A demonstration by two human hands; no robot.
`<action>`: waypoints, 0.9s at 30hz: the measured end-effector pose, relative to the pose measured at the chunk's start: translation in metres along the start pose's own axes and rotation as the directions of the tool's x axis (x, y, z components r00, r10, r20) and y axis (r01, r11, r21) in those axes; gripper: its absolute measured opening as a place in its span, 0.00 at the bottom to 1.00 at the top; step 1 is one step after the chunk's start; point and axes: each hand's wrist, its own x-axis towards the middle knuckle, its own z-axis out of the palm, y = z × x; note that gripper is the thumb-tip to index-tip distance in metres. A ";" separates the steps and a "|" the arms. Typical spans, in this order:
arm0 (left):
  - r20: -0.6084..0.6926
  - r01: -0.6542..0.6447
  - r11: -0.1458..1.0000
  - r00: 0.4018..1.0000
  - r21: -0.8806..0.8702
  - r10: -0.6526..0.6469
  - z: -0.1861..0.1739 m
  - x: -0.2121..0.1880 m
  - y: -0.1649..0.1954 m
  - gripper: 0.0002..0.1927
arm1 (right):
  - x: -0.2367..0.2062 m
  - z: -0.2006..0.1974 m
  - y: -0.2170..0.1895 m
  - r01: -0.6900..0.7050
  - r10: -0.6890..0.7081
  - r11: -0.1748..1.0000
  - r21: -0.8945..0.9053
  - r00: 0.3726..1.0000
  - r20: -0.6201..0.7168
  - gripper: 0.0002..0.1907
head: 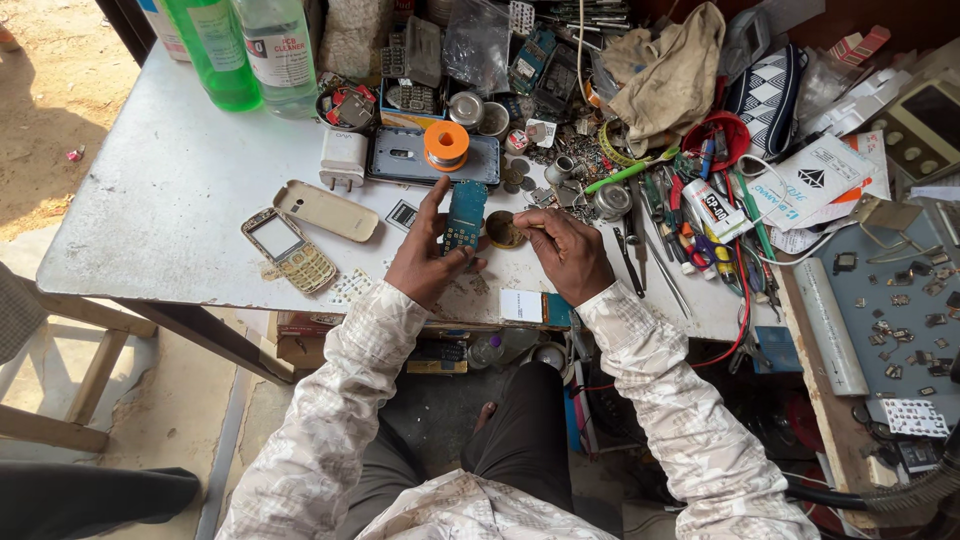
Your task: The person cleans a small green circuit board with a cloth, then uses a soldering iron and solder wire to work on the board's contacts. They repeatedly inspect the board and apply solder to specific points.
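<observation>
My left hand (425, 258) holds a small blue-green phone circuit board (464, 216) upright over the white table (180, 190). My right hand (568, 252) is closed around a thin tool whose tip rests in a small round tin (503, 230) right beside the board. A disassembled gold keypad phone (289, 249) and its beige back cover (327, 210) lie to the left of my hands.
A white charger (343, 158), a grey phone frame (405, 158) with an orange solder spool (446, 145), green and clear bottles (245, 45), a cloth (670, 75), screwdrivers and tubes (700, 215) crowd the back and right. A grey mat (900, 300) carries small parts.
</observation>
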 end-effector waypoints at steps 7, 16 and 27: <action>0.001 0.026 0.999 1.000 -0.034 -0.026 -0.001 0.001 0.000 0.49 | 0.001 0.001 0.004 -0.301 0.297 0.908 0.293 0.953 0.059 0.07; 0.002 0.048 0.996 0.999 -0.080 -0.048 -0.001 0.001 0.000 0.48 | -0.005 0.005 0.008 -0.198 0.197 0.974 0.106 0.980 0.024 0.07; -0.002 0.058 0.996 0.998 -0.074 -0.058 -0.001 0.001 0.001 0.48 | -0.006 0.008 0.011 0.065 -0.065 0.998 -0.021 0.998 -0.021 0.08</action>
